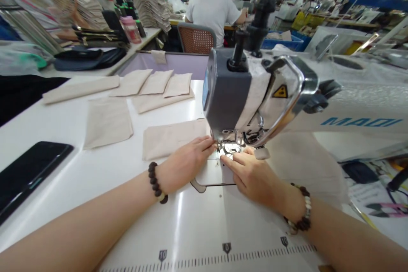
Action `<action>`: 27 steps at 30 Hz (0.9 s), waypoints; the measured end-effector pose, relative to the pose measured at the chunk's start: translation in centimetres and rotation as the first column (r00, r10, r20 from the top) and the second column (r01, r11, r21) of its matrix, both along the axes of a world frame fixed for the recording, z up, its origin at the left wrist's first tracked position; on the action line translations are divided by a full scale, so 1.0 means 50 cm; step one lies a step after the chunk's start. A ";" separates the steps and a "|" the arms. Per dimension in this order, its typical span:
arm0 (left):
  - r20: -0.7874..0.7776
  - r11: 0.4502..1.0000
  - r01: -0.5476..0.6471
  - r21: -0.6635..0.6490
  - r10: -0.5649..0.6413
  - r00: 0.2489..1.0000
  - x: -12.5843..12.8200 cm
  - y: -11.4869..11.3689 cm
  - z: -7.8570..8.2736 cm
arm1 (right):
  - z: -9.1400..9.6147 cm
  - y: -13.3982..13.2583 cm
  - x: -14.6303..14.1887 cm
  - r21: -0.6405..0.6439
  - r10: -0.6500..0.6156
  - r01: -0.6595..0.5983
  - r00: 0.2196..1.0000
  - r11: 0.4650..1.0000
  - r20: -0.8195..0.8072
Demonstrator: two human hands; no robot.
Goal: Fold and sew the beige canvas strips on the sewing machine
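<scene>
**Beige cloth (174,139) at the sewing machine (226,93)**

The left hand's (186,165) fingers lay pressed on the cloth, just beside the presser foot (231,148). The right hand's (251,177) fingers sat across the foot, narrow; whether they held anything could not be told.

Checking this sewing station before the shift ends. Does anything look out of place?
Two things stand out. A cloth strip is wrapped around the sewing machine head, covering part of its casing, which looks like a makeshift patch. A black phone also lies on the table, close to the fabric pieces.
</scene>
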State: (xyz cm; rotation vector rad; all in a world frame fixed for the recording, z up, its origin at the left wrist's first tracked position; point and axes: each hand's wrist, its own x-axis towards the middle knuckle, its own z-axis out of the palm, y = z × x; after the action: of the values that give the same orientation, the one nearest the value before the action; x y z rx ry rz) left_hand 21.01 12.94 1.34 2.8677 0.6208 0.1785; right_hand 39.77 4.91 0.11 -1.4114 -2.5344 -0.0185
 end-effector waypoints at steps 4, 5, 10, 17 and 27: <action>0.011 1.000 0.018 0.008 -0.018 1.000 -0.001 -0.005 0.002 | -0.002 -0.002 0.001 0.013 0.003 -0.003 1.000 1.000 -0.002; 0.021 0.999 0.022 0.023 -0.023 1.000 -0.002 -0.007 0.003 | -0.003 -0.002 0.002 0.015 0.004 -0.004 1.000 1.000 -0.001; -0.014 0.986 -0.048 0.158 0.050 0.999 -0.007 -0.018 0.012 | -0.010 -0.005 0.002 0.007 -0.022 0.022 1.000 1.000 -0.019; -0.053 0.908 -0.346 0.235 0.368 0.928 -0.038 0.006 0.007 | 0.042 -0.008 0.020 -0.053 -0.132 0.124 0.973 0.991 -0.189; -0.010 0.925 -0.297 0.236 0.308 0.951 -0.035 0.021 -0.013 | 0.115 -0.091 0.148 -0.173 -0.394 0.438 0.888 0.882 0.237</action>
State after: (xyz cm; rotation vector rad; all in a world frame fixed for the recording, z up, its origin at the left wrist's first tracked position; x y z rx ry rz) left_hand 19.27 13.97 0.67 2.9847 1.1240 0.2446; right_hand 47.15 0.37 5.86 -2.1247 -2.3794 0.0549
